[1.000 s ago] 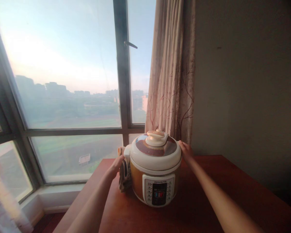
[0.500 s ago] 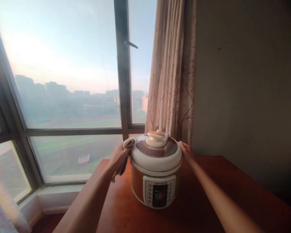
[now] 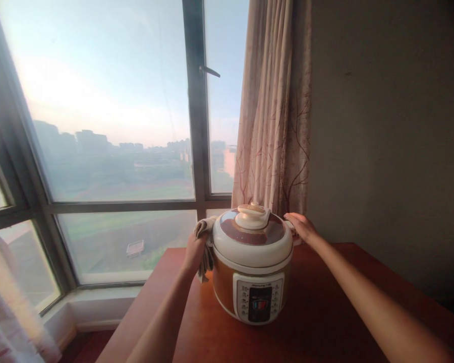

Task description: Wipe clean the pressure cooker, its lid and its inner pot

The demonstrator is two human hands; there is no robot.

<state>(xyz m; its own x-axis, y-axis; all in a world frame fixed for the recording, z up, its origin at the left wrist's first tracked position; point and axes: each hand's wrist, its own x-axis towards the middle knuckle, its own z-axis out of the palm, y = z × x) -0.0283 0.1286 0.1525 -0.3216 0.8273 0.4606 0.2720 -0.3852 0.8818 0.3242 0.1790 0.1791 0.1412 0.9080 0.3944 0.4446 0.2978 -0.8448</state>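
In the head view, the right hand point(image 3: 300, 227) now lay over the handle point(image 3: 289, 225) at the cooker's point(image 3: 252, 252) three o'clock, which it had hidden half a second earlier; whether its fingers had closed could not be told. At nine o'clock, the left hand point(image 3: 194, 252) gripped the cloth point(image 3: 207, 259), which had hung lower a second before. The cooker stood on the table point(image 3: 204, 333), hiding part of the curtain point(image 3: 272, 111) at twelve; the window point(image 3: 113, 126) filled ten.
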